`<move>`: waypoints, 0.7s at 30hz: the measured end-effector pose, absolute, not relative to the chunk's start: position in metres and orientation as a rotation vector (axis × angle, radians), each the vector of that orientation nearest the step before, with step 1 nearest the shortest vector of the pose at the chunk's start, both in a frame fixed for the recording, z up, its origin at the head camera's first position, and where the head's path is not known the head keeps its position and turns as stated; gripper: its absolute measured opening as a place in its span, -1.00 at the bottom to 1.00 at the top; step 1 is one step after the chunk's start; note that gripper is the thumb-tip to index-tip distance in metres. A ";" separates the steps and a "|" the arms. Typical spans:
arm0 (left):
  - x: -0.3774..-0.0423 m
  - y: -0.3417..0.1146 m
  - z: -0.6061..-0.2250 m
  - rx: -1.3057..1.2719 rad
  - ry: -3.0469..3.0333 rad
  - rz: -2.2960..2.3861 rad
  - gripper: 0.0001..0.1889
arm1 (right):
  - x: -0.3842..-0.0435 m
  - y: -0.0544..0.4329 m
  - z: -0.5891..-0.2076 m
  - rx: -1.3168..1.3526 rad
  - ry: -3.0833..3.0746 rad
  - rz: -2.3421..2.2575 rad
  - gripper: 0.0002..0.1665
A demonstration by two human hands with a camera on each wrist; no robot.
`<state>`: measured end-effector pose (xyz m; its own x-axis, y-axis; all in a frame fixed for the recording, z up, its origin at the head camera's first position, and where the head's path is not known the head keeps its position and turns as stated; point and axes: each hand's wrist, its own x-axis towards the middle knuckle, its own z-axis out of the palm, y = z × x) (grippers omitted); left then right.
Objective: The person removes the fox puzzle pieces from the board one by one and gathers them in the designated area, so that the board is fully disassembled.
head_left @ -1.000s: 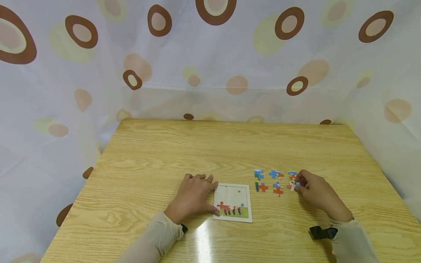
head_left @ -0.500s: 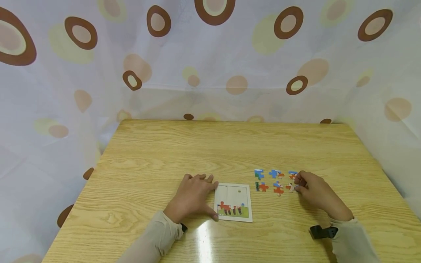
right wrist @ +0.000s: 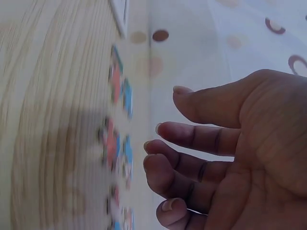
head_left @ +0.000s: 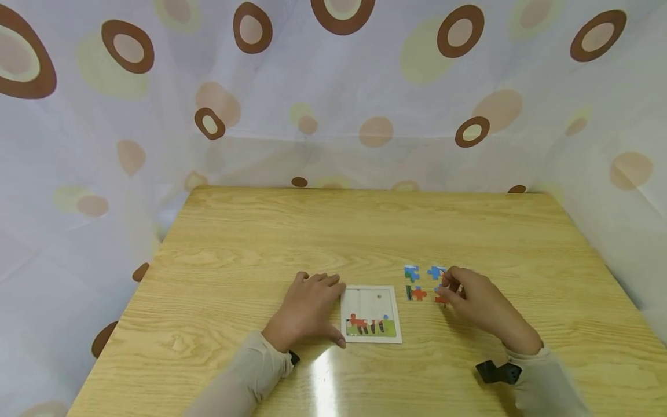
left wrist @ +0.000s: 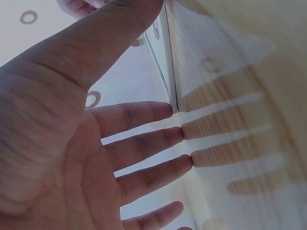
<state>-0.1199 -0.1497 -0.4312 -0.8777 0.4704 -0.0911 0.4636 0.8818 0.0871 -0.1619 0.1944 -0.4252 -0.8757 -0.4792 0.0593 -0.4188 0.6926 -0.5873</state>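
Note:
A square puzzle board (head_left: 374, 340) lies on the table, its lower part filled with a red animal on green and its upper part bare. My left hand (head_left: 308, 310) rests at the board's left side, index finger and thumb touching its edge; in the left wrist view the fingers (left wrist: 148, 136) are straight. Loose jigsaw pieces lie to the right: a blue-green one (head_left: 410, 272), a red one (head_left: 418, 293) and others partly hidden by my right hand (head_left: 482, 301). That hand hovers beside them, fingers loosely bent, nothing between thumb and fingertips in the right wrist view.
The wooden table (head_left: 260, 231) is bordered by a hanging patterned cloth (head_left: 333, 116) at the back and sides. In the right wrist view, several pieces (right wrist: 110, 141) lie in rows beyond the fingers, with a corner of the board at the top.
My right hand has moved left, from the rightmost pieces to over the middle ones, which it now partly covers. My left hand has stayed by the board.

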 end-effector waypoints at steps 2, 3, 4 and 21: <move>-0.121 -0.149 -0.431 0.739 2.948 0.095 0.12 | -0.160 0.184 -0.423 -0.785 2.788 -0.951 -0.87; -0.121 -0.149 -0.430 0.742 2.951 0.098 0.10 | -0.159 0.178 -0.422 -0.805 2.779 -0.959 -0.87; -0.121 -0.149 -0.430 0.744 2.952 0.104 0.08 | -0.158 0.172 -0.422 -0.832 2.769 -0.966 -0.87; -0.125 -0.145 -0.431 1.054 2.925 0.476 -0.27 | -0.129 0.075 -0.439 -1.083 2.597 -0.883 -0.89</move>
<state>-0.1254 -0.1448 -0.4309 -0.7755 0.6226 0.1048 0.6237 0.7298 0.2801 -0.1287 0.0754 -0.4386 -0.7142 -0.6983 0.0492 -0.5835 0.5550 -0.5928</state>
